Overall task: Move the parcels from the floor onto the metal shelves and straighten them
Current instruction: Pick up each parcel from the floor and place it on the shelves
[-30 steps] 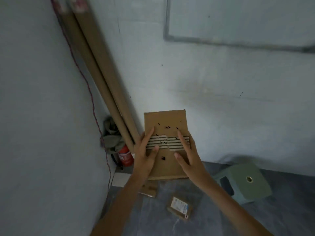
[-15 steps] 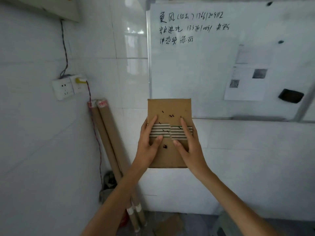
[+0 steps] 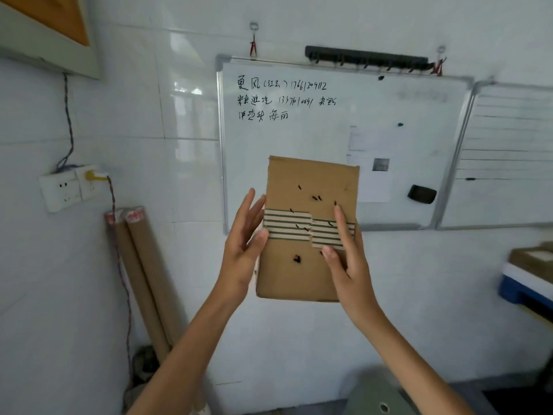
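Whiteboard (image 3: 299, 139) behind — brown parcel (image 3: 311, 187), green-striped tape band (image 3: 287, 226), black marks (image 3: 296, 259).

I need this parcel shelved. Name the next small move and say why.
Probably turn right with the cardboard parcel: left hand and right hand hold it up before the whiteboard, and a blue crate bearing another parcel shows at the right edge.
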Demonstrator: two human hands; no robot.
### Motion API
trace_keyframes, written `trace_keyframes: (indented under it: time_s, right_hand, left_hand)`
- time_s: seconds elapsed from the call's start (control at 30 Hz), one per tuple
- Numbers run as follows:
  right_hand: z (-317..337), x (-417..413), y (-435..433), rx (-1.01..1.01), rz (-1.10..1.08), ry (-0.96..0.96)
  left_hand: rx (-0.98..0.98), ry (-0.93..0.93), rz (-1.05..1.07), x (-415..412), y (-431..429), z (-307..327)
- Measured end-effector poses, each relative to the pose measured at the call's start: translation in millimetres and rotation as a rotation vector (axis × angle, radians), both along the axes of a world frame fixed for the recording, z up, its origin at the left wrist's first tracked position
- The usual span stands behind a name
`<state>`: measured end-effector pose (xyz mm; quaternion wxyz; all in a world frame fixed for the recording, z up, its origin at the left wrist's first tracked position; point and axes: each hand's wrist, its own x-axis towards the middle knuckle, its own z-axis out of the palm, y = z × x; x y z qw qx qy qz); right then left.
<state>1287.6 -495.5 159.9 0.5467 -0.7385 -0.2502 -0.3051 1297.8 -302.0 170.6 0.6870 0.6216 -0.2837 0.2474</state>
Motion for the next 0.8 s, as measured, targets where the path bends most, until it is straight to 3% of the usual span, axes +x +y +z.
trace_keyframes:
  time_s: [0.07,0.23,0.43,0.57,0.8]
  right_hand:
    - [2.6,-8.5,-5.5,0.074,0.01,0.013]
    - [-1.3,-28.0,4.3,0.133,-0.086,0.003]
    - [0.9,-47.8,2.6,0.04,-0.168,0.001]
    - [4.6,-50.9,3.1,-0.149,-0.392,-0.007]
    - [12.6,-72.4,12.3,-0.065,-0.302,0.042]
  left_hand:
    - [-0.014,-0.005,-0.044,-2.4,9.8,7.7]
    - [0.161,0.033,-0.032,1.4,16.1,18.2]
    - [0.302,0.303,-0.299,11.7,25.7,22.2]
    - [0.191,0.23,-0.157,2.8,-3.7,14.7]
    - [0.242,0.096,-0.036,-23.3,-58.1,9.5]
